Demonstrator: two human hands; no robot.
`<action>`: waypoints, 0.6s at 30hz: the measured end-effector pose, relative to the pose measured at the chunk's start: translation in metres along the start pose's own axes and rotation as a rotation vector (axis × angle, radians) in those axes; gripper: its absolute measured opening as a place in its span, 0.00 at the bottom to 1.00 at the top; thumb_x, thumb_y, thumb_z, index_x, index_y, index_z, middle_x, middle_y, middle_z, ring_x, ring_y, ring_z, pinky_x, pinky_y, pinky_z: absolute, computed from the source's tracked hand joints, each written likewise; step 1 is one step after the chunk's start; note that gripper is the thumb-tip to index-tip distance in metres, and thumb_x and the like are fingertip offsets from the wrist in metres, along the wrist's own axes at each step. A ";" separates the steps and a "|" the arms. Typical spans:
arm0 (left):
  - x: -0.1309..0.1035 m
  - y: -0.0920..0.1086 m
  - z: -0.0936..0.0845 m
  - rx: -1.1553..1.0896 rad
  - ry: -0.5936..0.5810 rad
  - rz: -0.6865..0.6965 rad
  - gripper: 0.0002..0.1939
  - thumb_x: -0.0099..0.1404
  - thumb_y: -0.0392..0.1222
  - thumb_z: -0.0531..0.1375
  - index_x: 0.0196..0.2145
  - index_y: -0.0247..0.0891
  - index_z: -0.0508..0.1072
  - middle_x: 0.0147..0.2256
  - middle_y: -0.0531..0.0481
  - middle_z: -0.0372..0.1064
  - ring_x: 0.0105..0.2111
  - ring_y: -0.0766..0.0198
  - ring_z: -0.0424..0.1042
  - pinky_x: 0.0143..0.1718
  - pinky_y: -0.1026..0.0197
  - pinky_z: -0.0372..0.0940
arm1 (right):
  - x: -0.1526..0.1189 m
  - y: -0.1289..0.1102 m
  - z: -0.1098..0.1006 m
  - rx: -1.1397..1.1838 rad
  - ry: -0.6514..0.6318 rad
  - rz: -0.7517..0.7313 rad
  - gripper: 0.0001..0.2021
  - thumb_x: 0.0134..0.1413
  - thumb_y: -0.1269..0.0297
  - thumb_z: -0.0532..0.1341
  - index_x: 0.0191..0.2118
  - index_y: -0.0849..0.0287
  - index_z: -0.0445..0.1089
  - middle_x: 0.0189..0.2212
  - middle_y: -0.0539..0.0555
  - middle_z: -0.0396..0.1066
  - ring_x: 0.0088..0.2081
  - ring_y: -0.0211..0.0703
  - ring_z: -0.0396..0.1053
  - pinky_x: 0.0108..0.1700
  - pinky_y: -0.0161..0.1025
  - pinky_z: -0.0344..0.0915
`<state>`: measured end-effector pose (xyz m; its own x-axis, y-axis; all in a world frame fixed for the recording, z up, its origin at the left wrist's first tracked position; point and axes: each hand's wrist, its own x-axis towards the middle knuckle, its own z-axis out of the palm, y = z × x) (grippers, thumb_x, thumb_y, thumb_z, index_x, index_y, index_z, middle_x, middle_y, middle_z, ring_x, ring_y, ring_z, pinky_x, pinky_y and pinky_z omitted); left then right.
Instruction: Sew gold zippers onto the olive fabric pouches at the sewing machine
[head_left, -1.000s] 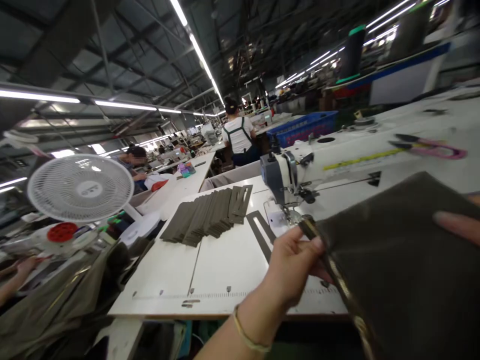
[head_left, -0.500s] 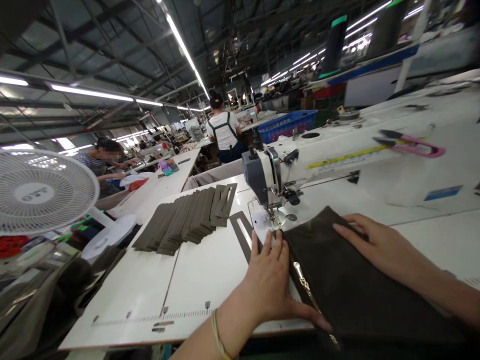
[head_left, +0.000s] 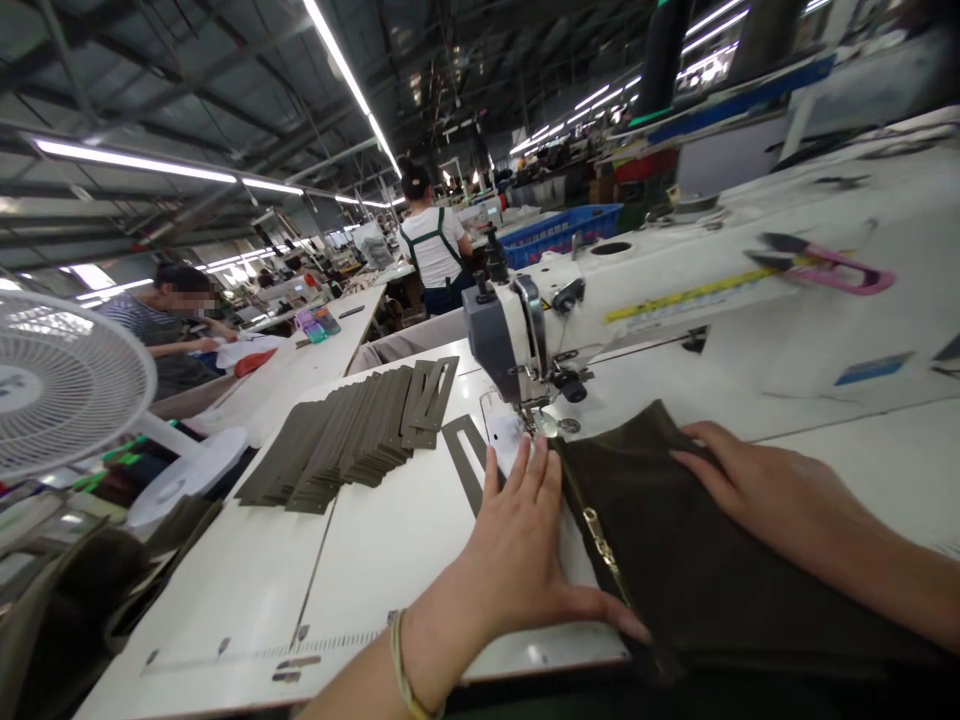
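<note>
A dark olive fabric piece with a gold zipper (head_left: 727, 560) lies at the front edge of the sewing machine (head_left: 517, 340), its near corner by the needle foot. My left hand (head_left: 517, 560) rests flat with fingers stretched out, fingertips on the fabric's left edge close to the foot. Its thumb reaches over the gold zipper pull (head_left: 600, 540). My right hand (head_left: 780, 510) pinches the fabric's upper right edge between thumb and fingers. Left of my left hand lies a single olive strip with a long slot (head_left: 466, 470), partly covered by my fingers.
A fanned stack of olive strips (head_left: 352, 435) lies on the white table (head_left: 360, 560). A white fan (head_left: 67, 390) stands at the left edge. Pink-handled thread snips (head_left: 847, 270) and a yellow measuring tape (head_left: 675, 298) lie on the machine. Two people work beyond.
The view has shifted a little, so the table, machine and stack sit farther left. My hands and the fabric keep nearly the same place at the machine.
</note>
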<state>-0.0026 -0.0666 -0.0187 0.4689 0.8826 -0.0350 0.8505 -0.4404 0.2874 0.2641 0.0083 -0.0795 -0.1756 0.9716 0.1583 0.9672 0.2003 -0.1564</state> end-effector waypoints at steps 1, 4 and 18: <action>-0.001 0.000 0.001 -0.006 -0.003 0.012 0.63 0.56 0.77 0.56 0.70 0.26 0.40 0.70 0.30 0.32 0.70 0.43 0.30 0.67 0.34 0.24 | -0.004 -0.005 0.002 0.017 -0.001 -0.001 0.19 0.66 0.54 0.44 0.51 0.57 0.65 0.29 0.57 0.77 0.32 0.57 0.77 0.33 0.45 0.65; -0.003 -0.001 0.001 -0.001 -0.032 0.019 0.64 0.55 0.78 0.56 0.70 0.24 0.41 0.69 0.29 0.33 0.70 0.44 0.33 0.67 0.36 0.23 | -0.007 -0.011 0.002 0.110 0.036 -0.002 0.19 0.63 0.51 0.45 0.47 0.55 0.66 0.28 0.57 0.76 0.31 0.58 0.76 0.32 0.46 0.65; 0.001 0.000 -0.005 0.116 -0.082 0.015 0.68 0.51 0.79 0.58 0.69 0.22 0.42 0.69 0.28 0.33 0.70 0.39 0.34 0.68 0.37 0.24 | 0.043 -0.022 -0.016 -0.010 0.049 -0.130 0.15 0.64 0.62 0.47 0.39 0.60 0.69 0.28 0.62 0.75 0.31 0.62 0.75 0.31 0.50 0.63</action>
<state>-0.0035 -0.0650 -0.0135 0.4958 0.8613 -0.1109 0.8627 -0.4739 0.1766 0.2384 0.0437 -0.0538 -0.2905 0.9303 0.2239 0.9388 0.3223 -0.1214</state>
